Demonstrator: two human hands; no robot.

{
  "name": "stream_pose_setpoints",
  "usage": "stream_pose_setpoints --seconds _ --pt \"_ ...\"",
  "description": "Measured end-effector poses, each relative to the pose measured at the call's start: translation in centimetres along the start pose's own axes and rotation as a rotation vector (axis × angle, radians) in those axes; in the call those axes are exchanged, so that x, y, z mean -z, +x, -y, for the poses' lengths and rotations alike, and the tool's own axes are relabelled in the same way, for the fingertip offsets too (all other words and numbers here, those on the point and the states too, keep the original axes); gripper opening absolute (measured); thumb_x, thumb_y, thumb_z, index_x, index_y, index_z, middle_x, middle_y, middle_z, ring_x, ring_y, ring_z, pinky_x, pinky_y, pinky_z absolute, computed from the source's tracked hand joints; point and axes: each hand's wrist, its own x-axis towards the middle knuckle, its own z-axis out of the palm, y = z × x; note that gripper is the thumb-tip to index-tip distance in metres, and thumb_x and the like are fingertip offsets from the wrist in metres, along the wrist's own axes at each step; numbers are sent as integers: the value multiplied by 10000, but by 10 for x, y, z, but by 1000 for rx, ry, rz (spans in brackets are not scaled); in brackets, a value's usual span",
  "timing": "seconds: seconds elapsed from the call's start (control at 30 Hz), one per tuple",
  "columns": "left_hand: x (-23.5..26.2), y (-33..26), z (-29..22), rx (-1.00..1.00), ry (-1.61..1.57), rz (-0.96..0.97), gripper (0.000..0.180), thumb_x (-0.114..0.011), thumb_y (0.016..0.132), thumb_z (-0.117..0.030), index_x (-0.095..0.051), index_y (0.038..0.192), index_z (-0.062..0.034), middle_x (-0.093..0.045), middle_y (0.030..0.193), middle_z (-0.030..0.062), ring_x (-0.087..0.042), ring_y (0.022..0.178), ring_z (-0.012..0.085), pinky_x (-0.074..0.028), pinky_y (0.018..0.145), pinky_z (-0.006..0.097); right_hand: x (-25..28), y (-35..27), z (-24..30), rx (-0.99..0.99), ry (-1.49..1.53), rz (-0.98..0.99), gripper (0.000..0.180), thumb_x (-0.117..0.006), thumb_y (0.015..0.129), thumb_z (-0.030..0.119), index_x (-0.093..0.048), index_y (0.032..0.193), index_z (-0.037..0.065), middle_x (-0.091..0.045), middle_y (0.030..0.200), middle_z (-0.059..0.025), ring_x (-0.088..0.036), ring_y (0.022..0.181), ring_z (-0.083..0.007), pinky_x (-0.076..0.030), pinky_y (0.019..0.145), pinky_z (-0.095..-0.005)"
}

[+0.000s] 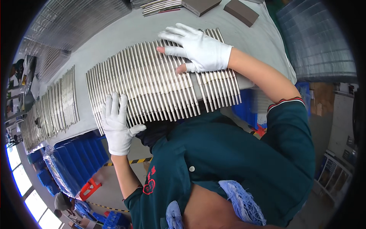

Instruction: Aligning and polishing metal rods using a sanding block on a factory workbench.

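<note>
A wide row of slim, silvery metal rods (pixel 141 76) lies side by side on the pale table cover. My left hand (pixel 117 128), in a white glove, rests at the row's near left end with fingers stretched and thumb apart. Across the far right part my right hand (pixel 202 51) lies flat with fingers spread; its white glove leaves the thumb tip and one fingertip bare. Below the right hand, a narrow gap sets off a smaller group of rods (pixel 221 87) at the right. Neither hand is closed around a rod.
Another row of rods (pixel 63 103) lies at the table's left. Two dark boxes (pixel 241 12) and loose rods (pixel 162 7) sit at the far side. Clear plastic trays (pixel 72 24) are stacked far left, more trays (pixel 316 42) at right. Blue crates (pixel 78 156) stand below the left edge.
</note>
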Motion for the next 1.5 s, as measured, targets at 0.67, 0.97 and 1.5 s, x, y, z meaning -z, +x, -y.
stream_pose_setpoints --seconds 0.67,0.97,1.5 --pt "2 7 -11 22 26 -27 1174 -563 612 -834 -389 1505 -92 -405 1507 223 -354 1404 414 -245 1151 557 -3 4 4 7 44 3 866 -288 887 778 -426 1485 167 -355 1529 -214 -313 1419 -441 -256 1192 -511" --pt "5 7 -10 0 8 -48 1137 -579 633 -815 -434 1465 -53 -431 1472 240 -367 1386 428 -250 1143 571 20 -34 -19 -15 -64 72 743 -389 940 683 -431 1481 176 -378 1524 -182 -338 1417 -403 -285 1180 -492" --pt "3 8 -10 18 -30 -103 1098 -564 646 -836 -499 1425 -65 -497 1413 254 -410 1356 434 -273 1129 568 -16 67 40 165 95 -67 709 -366 973 632 -391 1507 166 -380 1509 -236 -369 1393 -424 -257 1187 -511"
